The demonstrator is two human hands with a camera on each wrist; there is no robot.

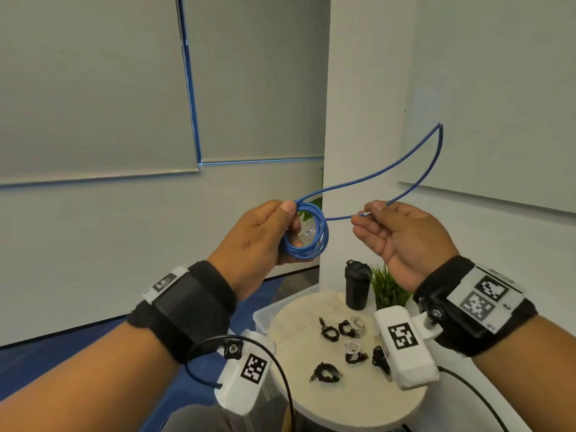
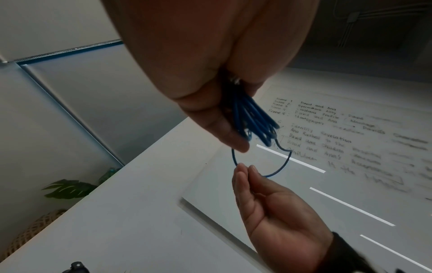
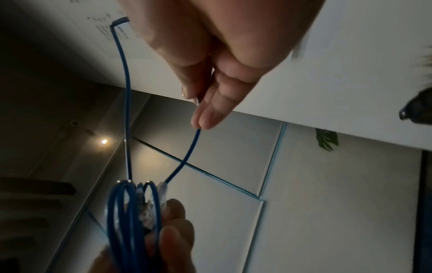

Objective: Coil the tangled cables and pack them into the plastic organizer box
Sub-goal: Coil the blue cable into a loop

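Note:
My left hand (image 1: pixel 291 226) grips a blue cable coil (image 1: pixel 311 244) of several turns, held up in front of me. A loose length of cable (image 1: pixel 405 160) rises from the coil to a sharp bend at the upper right, then drops to my right hand (image 1: pixel 367 213), which pinches it between thumb and fingers. A small pale piece shows at the pinch. The left wrist view has the coil (image 2: pixel 254 120) under my thumb and the right fingertips (image 2: pixel 243 170) on the strand. The right wrist view shows the coil (image 3: pixel 131 212) and a clear plug (image 3: pixel 162 192).
Below stands a round white table (image 1: pixel 343 406) with several small black coiled cables (image 1: pixel 327 372). A clear plastic box (image 1: pixel 263 318) sits at its left rim. A black bottle (image 1: pixel 357 286) and a green plant (image 1: pixel 389 289) stand at the back. White walls are close behind.

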